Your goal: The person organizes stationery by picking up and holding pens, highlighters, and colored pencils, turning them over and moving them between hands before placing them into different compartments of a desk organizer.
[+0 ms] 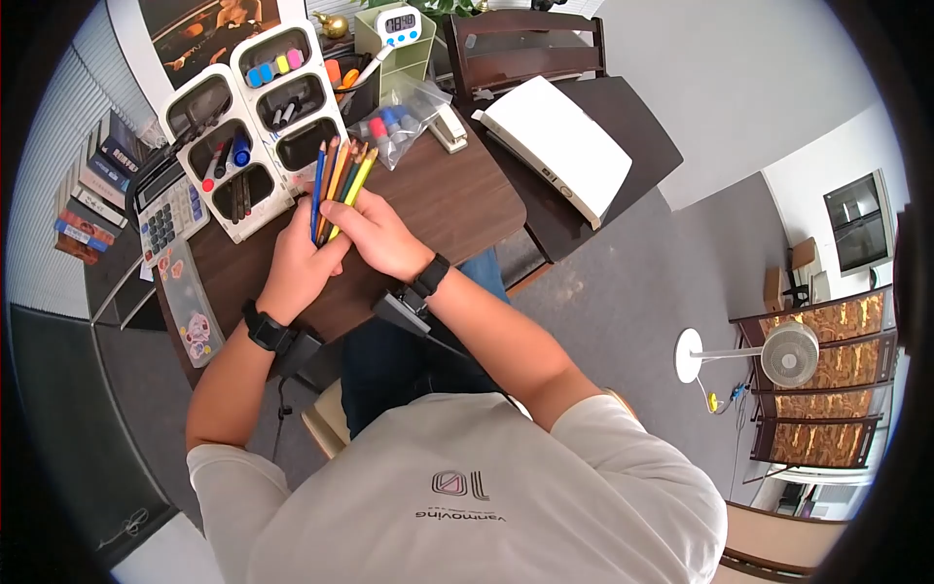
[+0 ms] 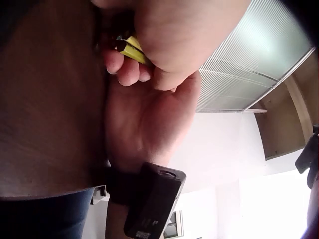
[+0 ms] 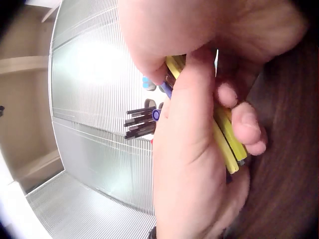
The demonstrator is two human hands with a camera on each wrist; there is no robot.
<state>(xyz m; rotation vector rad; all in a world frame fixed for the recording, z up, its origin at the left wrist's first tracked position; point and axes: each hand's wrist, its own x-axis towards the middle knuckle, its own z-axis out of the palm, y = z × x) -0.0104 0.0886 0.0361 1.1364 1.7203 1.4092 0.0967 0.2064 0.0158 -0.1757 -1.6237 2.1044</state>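
Observation:
Several colored pencils (image 1: 358, 175), blue, orange, brown, dark green and yellow-green among them, stand in a bundle with their tips up, away from the body. The left hand (image 1: 297, 263) wraps round the bundle from the left; the right hand (image 1: 387, 237) grips it from the right, thumb across the pencils. Yellow-green pencil ends (image 2: 131, 51) show between the fingers in the left wrist view. In the right wrist view, the lower ends of yellow pencils (image 3: 228, 147) stick out past the left hand (image 3: 192, 149), and the right hand (image 3: 199, 25) covers part of the bundle.
Just beyond the hands, a white organizer (image 1: 236, 73) holds markers and highlighters in its compartments. A calculator (image 1: 161, 224) and a sticker-covered case (image 1: 190, 311) lie left; a plastic bag (image 1: 407, 122), stapler (image 1: 449, 128) and timer (image 1: 398, 24) are to the right and back.

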